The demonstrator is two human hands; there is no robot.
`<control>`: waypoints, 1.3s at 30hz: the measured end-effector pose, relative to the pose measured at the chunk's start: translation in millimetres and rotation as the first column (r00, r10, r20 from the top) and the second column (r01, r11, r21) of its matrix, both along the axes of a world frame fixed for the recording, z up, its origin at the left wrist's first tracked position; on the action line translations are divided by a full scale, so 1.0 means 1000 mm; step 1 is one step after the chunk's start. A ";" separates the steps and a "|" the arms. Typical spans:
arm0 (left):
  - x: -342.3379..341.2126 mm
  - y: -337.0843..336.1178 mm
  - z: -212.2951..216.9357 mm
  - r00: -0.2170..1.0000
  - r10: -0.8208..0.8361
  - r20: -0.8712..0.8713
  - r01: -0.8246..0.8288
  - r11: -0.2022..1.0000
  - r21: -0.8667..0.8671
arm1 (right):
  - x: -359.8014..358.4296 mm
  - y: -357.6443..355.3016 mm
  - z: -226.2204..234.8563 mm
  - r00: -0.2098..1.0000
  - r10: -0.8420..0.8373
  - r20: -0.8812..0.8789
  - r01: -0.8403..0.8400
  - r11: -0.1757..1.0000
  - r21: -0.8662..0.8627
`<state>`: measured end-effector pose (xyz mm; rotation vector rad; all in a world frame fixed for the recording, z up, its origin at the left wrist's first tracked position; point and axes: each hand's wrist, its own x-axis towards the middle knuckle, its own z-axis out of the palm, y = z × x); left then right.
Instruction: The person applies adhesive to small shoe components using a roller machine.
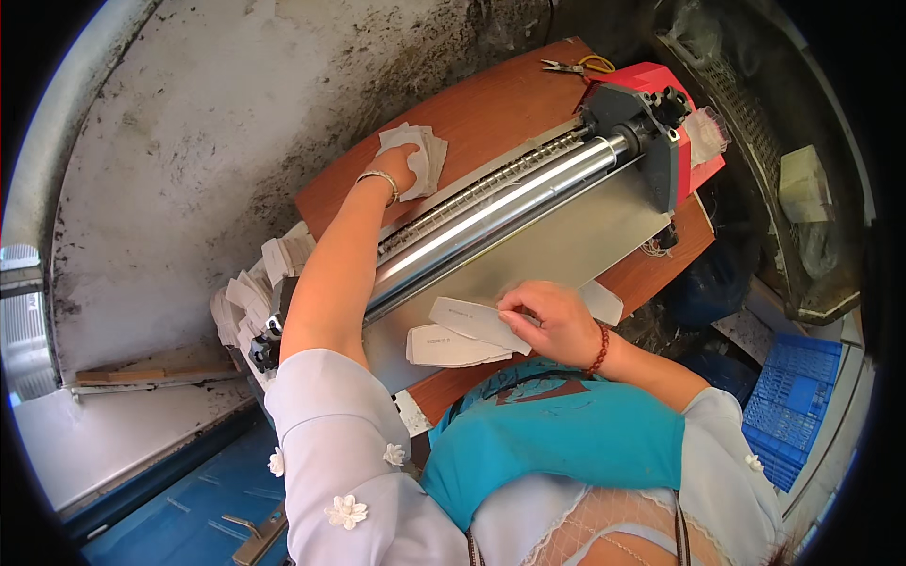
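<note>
My left arm reaches across a machine with a shiny metal roller [500,212]. Beyond the roller, my left hand [398,168] is closed on a stack of thin white pieces [431,158] on a reddish-brown board; its fingertips are partly hidden. On the near side, my right hand [555,319] pinches the right end of a flat, pale insole-shaped piece [469,319] with faint print. Under and beside that piece, similar insole-shaped pieces [444,349] lie in a small pile at the near edge of the metal feed plate [528,247]. Another pale piece [602,302] shows behind my right wrist.
Pliers or snips with yellow handles [580,66] lie at the board's [491,99] far end, beside the machine's red end housing [703,170]. Bundled white pieces [247,300] crowd the roller's left end. A blue plastic crate [793,401] stands at right. A stained wall [208,141] rises behind.
</note>
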<state>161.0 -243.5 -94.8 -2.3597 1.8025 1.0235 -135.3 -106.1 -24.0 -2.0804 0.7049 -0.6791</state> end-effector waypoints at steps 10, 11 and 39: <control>-0.023 0.013 0.047 0.867 0.087 -0.491 0.038 0.970 0.239 | -0.014 -0.035 -0.010 0.966 -0.240 -0.095 0.257 0.856 0.450; -0.025 0.016 0.049 0.849 0.063 -0.525 0.089 0.961 0.260 | -0.011 -0.038 -0.006 0.966 -0.240 -0.096 0.258 0.856 0.448; 0.006 -0.003 -0.006 0.984 -0.114 0.140 0.105 0.992 0.070 | -0.038 -0.019 0.002 0.973 -0.187 -0.137 0.232 0.760 0.607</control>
